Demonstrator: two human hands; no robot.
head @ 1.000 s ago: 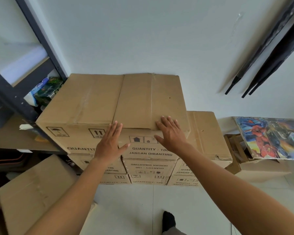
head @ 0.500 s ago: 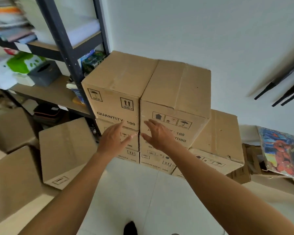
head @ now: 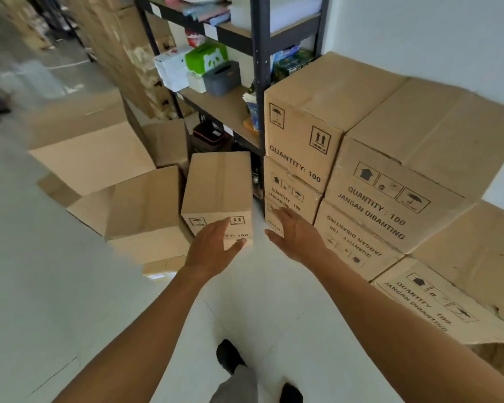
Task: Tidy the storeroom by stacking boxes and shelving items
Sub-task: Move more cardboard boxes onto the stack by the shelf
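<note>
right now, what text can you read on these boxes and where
"QUANTITY: 100": top left box.
"QUANTITY : 100 JANGAN DIBANTING": top right box; upside down on the box beneath.
"TY: 100": floor box, partly behind left hand.
Print under the arrow sign: too small.

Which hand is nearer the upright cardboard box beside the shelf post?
Left. The left hand is in front of the cardboard box; the right hand is apart, to its right.

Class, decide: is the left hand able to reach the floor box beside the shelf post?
Probably yes: the left hand is open at the near face of the box, with nothing between them; contact itself is unclear.
</note>
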